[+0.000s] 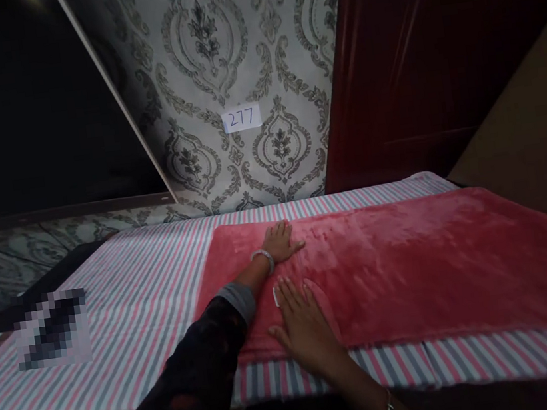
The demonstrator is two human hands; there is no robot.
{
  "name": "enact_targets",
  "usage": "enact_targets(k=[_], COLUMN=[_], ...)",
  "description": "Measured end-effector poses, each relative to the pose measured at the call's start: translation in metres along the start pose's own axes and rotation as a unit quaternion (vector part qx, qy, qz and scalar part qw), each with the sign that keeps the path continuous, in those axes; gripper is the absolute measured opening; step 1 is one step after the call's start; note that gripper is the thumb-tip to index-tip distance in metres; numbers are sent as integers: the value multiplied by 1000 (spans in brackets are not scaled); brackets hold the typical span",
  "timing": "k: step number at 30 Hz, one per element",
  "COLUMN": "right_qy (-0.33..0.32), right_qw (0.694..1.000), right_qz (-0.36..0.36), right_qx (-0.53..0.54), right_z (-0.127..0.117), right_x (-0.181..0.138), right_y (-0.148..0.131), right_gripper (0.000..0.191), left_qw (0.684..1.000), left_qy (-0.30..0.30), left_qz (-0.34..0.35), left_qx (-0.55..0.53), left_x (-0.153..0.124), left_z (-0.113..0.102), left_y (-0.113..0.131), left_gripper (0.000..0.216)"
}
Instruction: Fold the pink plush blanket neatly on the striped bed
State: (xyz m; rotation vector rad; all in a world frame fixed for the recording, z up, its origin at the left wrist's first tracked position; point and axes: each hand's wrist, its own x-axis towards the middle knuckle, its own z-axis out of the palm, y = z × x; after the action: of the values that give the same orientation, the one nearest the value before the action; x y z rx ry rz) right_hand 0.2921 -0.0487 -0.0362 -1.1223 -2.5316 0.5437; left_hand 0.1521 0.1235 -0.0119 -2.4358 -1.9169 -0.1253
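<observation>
A red plush blanket [438, 271] lies spread flat over a striped sheet, reaching to the right edge of the view. My left hand [281, 241] rests on its left part near the far edge, fingers spread and palm down. Closer to me, my right hand [307, 328] presses flat on the same blanket with its fingers outstretched. By its fingertips a small white tag [276, 297] shows, partly covered. A raised, rounded fold [322, 298] of the plush cloth curves beside the right index finger.
Beneath the blanket is a pink, grey and white striped sheet [117, 320]. A dark pixelated patch [52, 328] hides something at left. Behind stand a large black screen [40, 115], patterned wallpaper with a paper reading 277 [242, 118], and a dark red panel [396, 61].
</observation>
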Motion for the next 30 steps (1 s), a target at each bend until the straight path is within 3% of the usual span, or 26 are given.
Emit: enact_targets(k=[4, 8, 16, 19, 22, 26, 30], right_qy=[-4, -9, 8, 6, 12, 37, 29], right_qw=[1000, 1000, 1000, 1000, 1000, 999, 995], right_qz=[-6, 9, 0, 5, 1, -22, -79], right_qx=[1, 2, -15, -14, -9, 6, 57], right_z=[-1, -2, -9, -15, -18, -20, -27], right_x=[-3, -6, -11, -9, -7, -17, -45], right_y=[-2, -8, -13, -13, -15, -18, 1], right_gripper=[68, 66, 60, 59, 60, 59, 51], left_qw=[1000, 1000, 993, 995, 996, 997, 1000], left_qy=[24, 9, -95, -84, -63, -45, -2], left_qz=[7, 0, -44, -32, -10, -18, -25], left_qx=[5, 4, -47, -51, -57, -66, -19], left_x=[2, 0, -3, -25, -61, -100, -114], left_z=[9, 6, -37, -51, -51, -35, -16], left_y=[-5, -3, 8, 21, 36, 52, 59], left_gripper=[75, 71, 66, 64, 60, 60, 64])
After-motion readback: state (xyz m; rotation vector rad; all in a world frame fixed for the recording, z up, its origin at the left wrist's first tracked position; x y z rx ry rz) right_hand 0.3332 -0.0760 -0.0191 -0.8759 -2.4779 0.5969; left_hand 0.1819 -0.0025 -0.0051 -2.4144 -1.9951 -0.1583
